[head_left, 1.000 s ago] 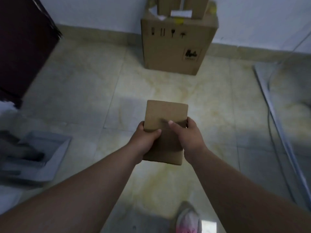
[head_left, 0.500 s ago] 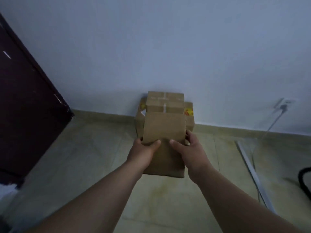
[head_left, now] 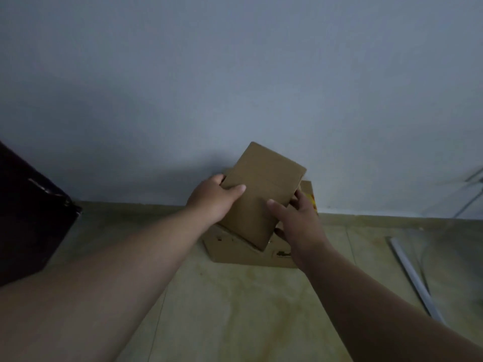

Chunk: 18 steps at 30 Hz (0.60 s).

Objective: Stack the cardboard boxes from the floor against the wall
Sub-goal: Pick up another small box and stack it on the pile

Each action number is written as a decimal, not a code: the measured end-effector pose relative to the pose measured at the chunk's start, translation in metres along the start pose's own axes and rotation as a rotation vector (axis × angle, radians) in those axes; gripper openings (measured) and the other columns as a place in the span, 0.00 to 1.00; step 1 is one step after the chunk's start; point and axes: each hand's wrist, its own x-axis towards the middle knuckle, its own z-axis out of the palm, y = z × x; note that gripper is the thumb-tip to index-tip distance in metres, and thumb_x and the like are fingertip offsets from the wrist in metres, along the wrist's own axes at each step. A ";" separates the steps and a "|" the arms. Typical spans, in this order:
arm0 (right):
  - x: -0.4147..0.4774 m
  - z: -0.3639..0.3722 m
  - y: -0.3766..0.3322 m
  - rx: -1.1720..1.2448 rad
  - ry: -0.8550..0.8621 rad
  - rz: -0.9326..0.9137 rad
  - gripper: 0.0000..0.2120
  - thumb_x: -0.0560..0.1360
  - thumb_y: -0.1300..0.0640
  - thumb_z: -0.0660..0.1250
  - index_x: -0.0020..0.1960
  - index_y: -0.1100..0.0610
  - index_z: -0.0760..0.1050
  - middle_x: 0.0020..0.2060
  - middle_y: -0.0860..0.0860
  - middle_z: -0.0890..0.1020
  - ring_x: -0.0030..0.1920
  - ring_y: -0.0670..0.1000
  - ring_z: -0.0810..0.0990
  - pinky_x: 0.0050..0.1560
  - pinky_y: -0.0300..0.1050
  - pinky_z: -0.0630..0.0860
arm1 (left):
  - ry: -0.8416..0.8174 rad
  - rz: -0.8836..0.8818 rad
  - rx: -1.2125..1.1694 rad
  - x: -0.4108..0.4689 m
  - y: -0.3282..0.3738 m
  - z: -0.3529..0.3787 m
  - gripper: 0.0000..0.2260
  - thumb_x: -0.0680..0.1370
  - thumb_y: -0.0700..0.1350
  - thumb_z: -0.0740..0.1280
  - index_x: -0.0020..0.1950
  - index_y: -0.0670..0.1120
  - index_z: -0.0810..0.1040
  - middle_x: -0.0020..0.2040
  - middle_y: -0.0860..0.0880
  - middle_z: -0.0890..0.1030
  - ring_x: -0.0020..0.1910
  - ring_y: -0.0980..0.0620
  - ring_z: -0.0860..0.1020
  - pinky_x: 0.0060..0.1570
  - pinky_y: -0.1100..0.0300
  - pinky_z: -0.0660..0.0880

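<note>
I hold a small plain cardboard box (head_left: 261,189) in both hands, tilted with its top leaning right, above the stack by the wall. My left hand (head_left: 213,198) grips its left edge with the thumb on the front face. My right hand (head_left: 298,220) grips its lower right side. Behind and below it stands a larger cardboard box (head_left: 235,250) on the floor against the white wall (head_left: 235,87), with printed handling marks on its front. The held box hides whatever lies on top of the large one.
A dark door or cabinet (head_left: 28,215) stands at the left. A white strip (head_left: 415,278) lies on the tiled floor (head_left: 235,309) at the right, with a cable (head_left: 470,194) running up the wall above it.
The view has moved closer to the wall. The held box has risen and turned clockwise, and it now covers the smaller boxes seen on top of the large one.
</note>
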 end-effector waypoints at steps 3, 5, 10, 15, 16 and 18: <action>0.033 0.007 -0.012 0.062 0.043 0.023 0.26 0.74 0.58 0.73 0.70 0.53 0.71 0.64 0.50 0.80 0.57 0.51 0.81 0.55 0.54 0.81 | -0.069 0.062 0.050 0.044 0.016 -0.004 0.22 0.76 0.60 0.66 0.66 0.50 0.79 0.62 0.48 0.83 0.58 0.45 0.81 0.57 0.50 0.77; 0.053 0.015 -0.018 0.136 0.084 0.085 0.26 0.75 0.57 0.72 0.71 0.53 0.70 0.62 0.51 0.80 0.55 0.50 0.81 0.50 0.52 0.82 | -0.116 0.120 0.123 0.077 0.029 -0.005 0.23 0.77 0.59 0.66 0.70 0.51 0.76 0.65 0.48 0.82 0.61 0.45 0.80 0.59 0.51 0.76; 0.074 0.038 -0.013 0.497 0.284 0.320 0.22 0.75 0.53 0.73 0.67 0.55 0.74 0.61 0.55 0.81 0.61 0.59 0.80 0.49 0.57 0.84 | -0.318 0.249 0.390 0.143 0.056 -0.008 0.26 0.82 0.54 0.61 0.80 0.53 0.63 0.80 0.48 0.67 0.77 0.46 0.67 0.69 0.59 0.63; 0.086 0.061 -0.020 0.704 0.350 0.415 0.29 0.74 0.54 0.74 0.72 0.55 0.70 0.64 0.56 0.77 0.58 0.56 0.78 0.50 0.56 0.82 | -0.398 0.350 0.494 0.185 0.070 0.007 0.23 0.84 0.49 0.56 0.81 0.55 0.62 0.82 0.48 0.64 0.79 0.46 0.64 0.72 0.58 0.61; 0.087 0.065 -0.021 0.705 0.348 0.422 0.29 0.74 0.53 0.74 0.73 0.55 0.70 0.64 0.56 0.78 0.57 0.55 0.79 0.48 0.55 0.82 | -0.402 0.351 0.504 0.191 0.070 0.013 0.23 0.84 0.49 0.55 0.81 0.55 0.62 0.82 0.48 0.64 0.79 0.45 0.64 0.74 0.55 0.61; 0.089 0.068 -0.021 0.663 0.335 0.429 0.29 0.74 0.52 0.74 0.72 0.56 0.71 0.61 0.57 0.80 0.53 0.54 0.81 0.42 0.52 0.82 | -0.387 0.354 0.525 0.201 0.065 0.020 0.23 0.83 0.50 0.54 0.80 0.58 0.62 0.82 0.47 0.64 0.79 0.43 0.64 0.75 0.47 0.62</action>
